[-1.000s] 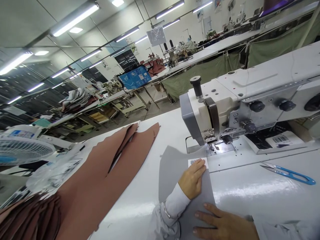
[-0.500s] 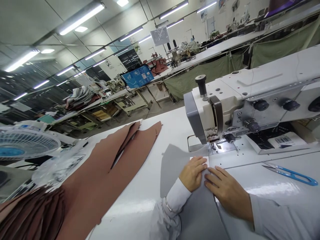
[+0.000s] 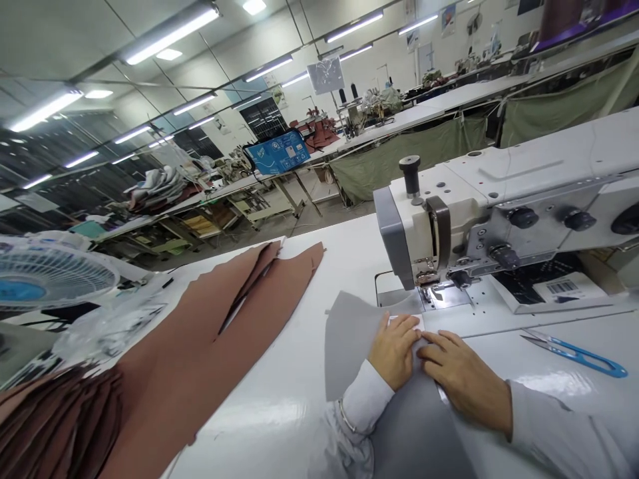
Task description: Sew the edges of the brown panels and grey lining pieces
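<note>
A grey fabric panel [image 3: 344, 339] lies flat on the white table, its far end beside the sewing machine's needle area [image 3: 430, 293]. Both my hands work at its right edge, just in front of the machine. My left hand [image 3: 397, 349] presses its bent fingers on a small white piece [image 3: 418, 320] lying on the panel, mostly covered. Beside it, my right hand [image 3: 464, 379] pinches the panel's edge, fingertips nearly touching the left ones. What lies under the fingertips is partly hidden. A white strip shows under the right palm.
The white sewing machine [image 3: 449, 199] stands at the right. Blue-handled thread snips [image 3: 579, 352] and an open box [image 3: 559, 286] lie near it. Brown cut panels [image 3: 219, 346] spread across the left side. A fan [image 3: 54, 273] stands at far left.
The view has shifted slightly, so machine and hands appear a little farther right. Both hands stay on the grey panel's edge, with the left fingers covering the white piece much as before.
</note>
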`<state>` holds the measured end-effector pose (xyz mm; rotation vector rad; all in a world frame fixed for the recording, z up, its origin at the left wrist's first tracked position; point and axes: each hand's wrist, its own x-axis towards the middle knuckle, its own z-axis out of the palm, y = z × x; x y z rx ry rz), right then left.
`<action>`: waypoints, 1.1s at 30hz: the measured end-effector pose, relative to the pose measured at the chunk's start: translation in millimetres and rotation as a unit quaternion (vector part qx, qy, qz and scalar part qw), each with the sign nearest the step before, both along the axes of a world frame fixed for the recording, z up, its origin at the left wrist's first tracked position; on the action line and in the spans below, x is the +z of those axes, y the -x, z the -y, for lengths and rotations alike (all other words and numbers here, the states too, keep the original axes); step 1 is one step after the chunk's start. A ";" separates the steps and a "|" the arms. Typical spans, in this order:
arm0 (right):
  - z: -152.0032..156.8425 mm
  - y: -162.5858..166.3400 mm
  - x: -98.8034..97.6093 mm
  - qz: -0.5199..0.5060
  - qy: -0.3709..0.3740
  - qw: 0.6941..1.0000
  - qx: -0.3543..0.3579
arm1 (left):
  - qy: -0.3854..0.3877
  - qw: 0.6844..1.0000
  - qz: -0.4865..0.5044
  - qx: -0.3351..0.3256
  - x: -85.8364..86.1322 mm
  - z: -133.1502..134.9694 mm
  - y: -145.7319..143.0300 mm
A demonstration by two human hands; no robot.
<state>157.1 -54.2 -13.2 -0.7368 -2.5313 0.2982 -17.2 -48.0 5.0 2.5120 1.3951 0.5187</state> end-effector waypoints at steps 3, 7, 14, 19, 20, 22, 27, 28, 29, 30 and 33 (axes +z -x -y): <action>-6.7 -12.8 3.4 -0.005 0.012 1.000 0.014 | 0.007 1.000 0.007 0.013 -1.3 -2.6 -12.1; -17.8 -22.6 10.8 -0.006 0.003 1.000 0.025 | 0.010 1.000 0.013 0.019 -1.3 -11.3 -21.7; -26.2 -27.3 18.7 -0.010 -0.008 0.998 0.055 | 0.014 0.999 0.033 0.023 -2.9 -19.1 -28.3; -27.6 -28.0 18.1 -0.021 -0.006 0.998 0.053 | 0.017 0.999 0.043 0.027 -2.7 -20.1 -28.1; -28.1 -28.1 18.0 -0.018 -0.004 0.998 0.054 | 0.019 0.999 0.043 0.026 -2.3 -20.4 -28.1; -29.2 -28.3 17.8 -0.014 0.001 0.998 0.056 | 0.021 0.999 0.040 0.025 -1.5 -21.2 -28.2; -28.0 -28.1 15.5 -0.015 0.008 0.999 0.049 | 0.017 0.999 0.024 0.023 -1.3 -20.6 -27.8; -26.9 -28.0 14.7 -0.016 0.008 0.999 0.044 | 0.016 0.999 0.023 0.023 -1.3 -20.2 -27.7; -25.9 -27.8 13.9 -0.016 0.007 0.999 0.037 | 0.016 0.999 0.023 0.024 -1.2 -19.8 -27.5; -24.9 -27.5 13.2 -0.016 0.007 0.999 0.029 | 0.016 0.999 0.024 0.025 -1.0 -19.7 -27.3; -24.3 -26.5 13.1 -0.002 0.011 1.000 0.012 | 0.019 0.999 0.031 0.026 0.1 -21.8 -26.9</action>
